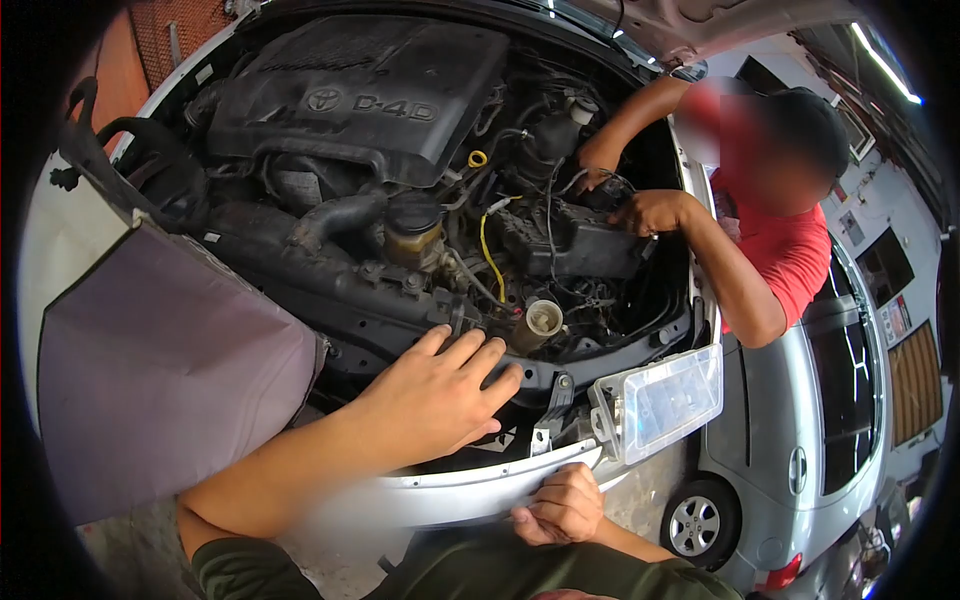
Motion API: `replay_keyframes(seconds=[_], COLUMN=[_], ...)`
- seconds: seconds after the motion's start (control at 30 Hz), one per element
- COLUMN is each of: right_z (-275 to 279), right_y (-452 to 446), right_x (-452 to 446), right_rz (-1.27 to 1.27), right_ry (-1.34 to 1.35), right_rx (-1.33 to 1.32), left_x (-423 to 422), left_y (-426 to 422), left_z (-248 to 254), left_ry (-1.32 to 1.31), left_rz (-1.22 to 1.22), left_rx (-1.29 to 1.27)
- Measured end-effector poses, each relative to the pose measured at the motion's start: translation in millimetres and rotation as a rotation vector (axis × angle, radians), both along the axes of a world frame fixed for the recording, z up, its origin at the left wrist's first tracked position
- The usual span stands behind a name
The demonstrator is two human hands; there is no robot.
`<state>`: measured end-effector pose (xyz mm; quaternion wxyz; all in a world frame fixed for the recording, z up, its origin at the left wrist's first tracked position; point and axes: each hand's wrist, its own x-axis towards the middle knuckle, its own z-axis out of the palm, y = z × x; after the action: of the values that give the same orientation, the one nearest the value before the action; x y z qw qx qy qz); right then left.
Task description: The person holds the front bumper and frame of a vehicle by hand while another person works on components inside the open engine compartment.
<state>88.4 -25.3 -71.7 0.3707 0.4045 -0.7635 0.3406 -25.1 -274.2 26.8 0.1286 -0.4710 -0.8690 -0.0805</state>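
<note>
My left hand (430,395) lies over the black front crossmember (385,285) of an open engine bay. Its fingers are spread, with the tips on or just above the bar, and nothing shows in its grasp. A white reservoir with an open top (540,322) stands just beyond those fingers. Down at the right, my right hand (565,505) is closed in a fist beside the edge of the white front panel (450,485). The inside of the fist is hidden. A clear plastic case (668,400), perhaps a headlight, sits at the car's front corner near it.
A co-worker in a red shirt (775,265) leans in from the right, both hands at wires by a black battery (580,240). The Toyota D-4D engine cover (360,90) fills the back. A dark cover sheet (175,350) hangs at left. A silver car (790,420) stands behind.
</note>
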Motion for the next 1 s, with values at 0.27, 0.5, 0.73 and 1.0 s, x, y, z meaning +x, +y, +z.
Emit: replay_keyframes(seconds=[0.27,0.5,0.73,1.0], right_z=[-0.4,1.2,-0.7,-2.1], right_y=[-3.5,-6.6,-5.1,-3.2], right_x=[4.2,3.9,4.2,5.4], right_rz=[-0.053,-0.07,-0.068,-0.061], right_ry=[-0.003,0.012,0.014,0.004], right_rx=[0.04,0.048,0.035,0.042], left_x=[-0.6,-1.3,-1.2,-1.4], left_y=[-0.9,-2.0,-2.4,-2.1], left_z=[-1.2,-0.8,-0.6,0.1], left_ry=[0.011,-0.014,-0.03,-0.025], left_rz=[-0.006,-0.01,-0.012,-0.01], left_rx=[-0.007,-0.006,-0.018,-0.026])
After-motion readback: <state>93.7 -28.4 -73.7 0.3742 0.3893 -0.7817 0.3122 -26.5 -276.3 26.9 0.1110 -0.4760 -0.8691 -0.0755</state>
